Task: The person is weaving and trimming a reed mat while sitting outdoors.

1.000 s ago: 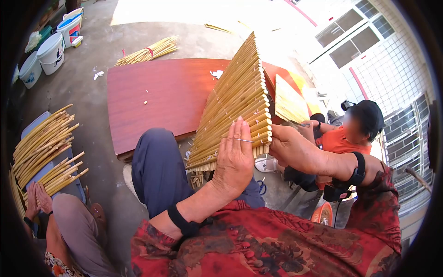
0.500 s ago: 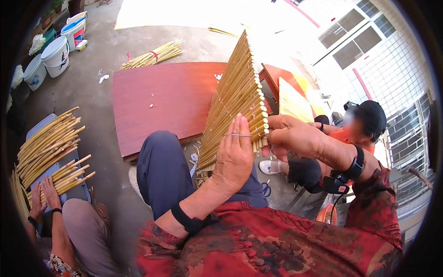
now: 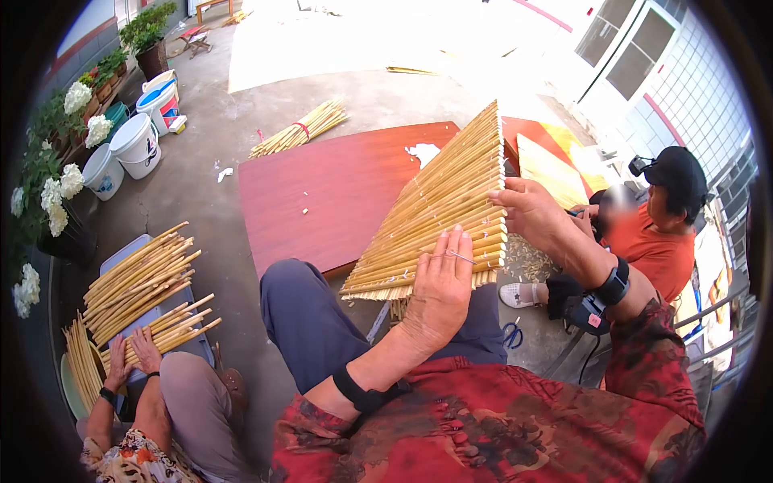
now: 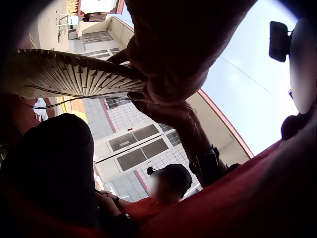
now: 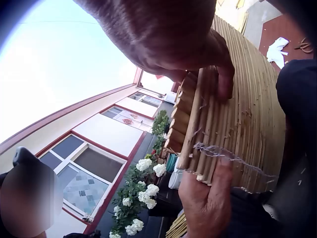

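In the head view, a mat of pale yellow stalks (image 3: 443, 217), stitched with thread, stands tilted over the lap. The left hand (image 3: 441, 282) lies on its near face with fingers straight, and a thin metal needle (image 3: 460, 257) crosses them. From the right wrist view, the left hand's thumb (image 5: 223, 171) presses the other face near a grey-white thread (image 5: 218, 149), so that hand holds the mat between thumb and fingers. The right hand (image 3: 535, 211) pinches the mat's right edge higher up, fingertips on the near face. Dark shadow covers much of both hands in the left wrist view.
A red-brown table (image 3: 322, 193) stands in front, with a white scrap (image 3: 422, 153) on it. Blue-handled scissors (image 3: 511, 335) lie on the ground. A person in orange (image 3: 656, 249) sits at right; another's hands (image 3: 133, 354) rest by stalks on a grey-blue tray (image 3: 125, 256).
The right hand has moved up along the mat's edge from its lower corner. The head view has shifted, so more of the yard and flowers shows. The left hand keeps its place on the mat.
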{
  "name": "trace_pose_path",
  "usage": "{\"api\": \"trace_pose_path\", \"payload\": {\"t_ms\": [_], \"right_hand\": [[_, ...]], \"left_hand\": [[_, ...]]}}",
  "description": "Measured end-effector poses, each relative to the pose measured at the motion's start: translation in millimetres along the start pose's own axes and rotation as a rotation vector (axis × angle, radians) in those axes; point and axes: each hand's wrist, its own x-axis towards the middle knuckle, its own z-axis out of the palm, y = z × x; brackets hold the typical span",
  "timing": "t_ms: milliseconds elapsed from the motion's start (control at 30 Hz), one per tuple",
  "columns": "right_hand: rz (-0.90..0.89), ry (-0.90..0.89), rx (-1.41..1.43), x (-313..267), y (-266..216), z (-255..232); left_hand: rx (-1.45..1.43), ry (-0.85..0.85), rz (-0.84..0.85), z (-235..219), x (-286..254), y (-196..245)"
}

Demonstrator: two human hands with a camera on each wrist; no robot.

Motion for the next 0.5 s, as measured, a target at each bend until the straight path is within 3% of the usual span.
{"api": "trace_pose_path", "payload": {"t_ms": [233, 367, 500], "right_hand": [[-0.118, -0.138, 0.475, 21, 51, 3], [-0.054, -0.161, 0.718, 62, 115, 28], [-0.013, -0.175, 0.772, 99, 186, 53]], "left_hand": [[0.229, -0.158, 0.083, -17, 2, -17], [0.354, -0.255, 0.018, 15, -30, -53], [0.42, -0.374, -0.047, 44, -72, -92]]}}
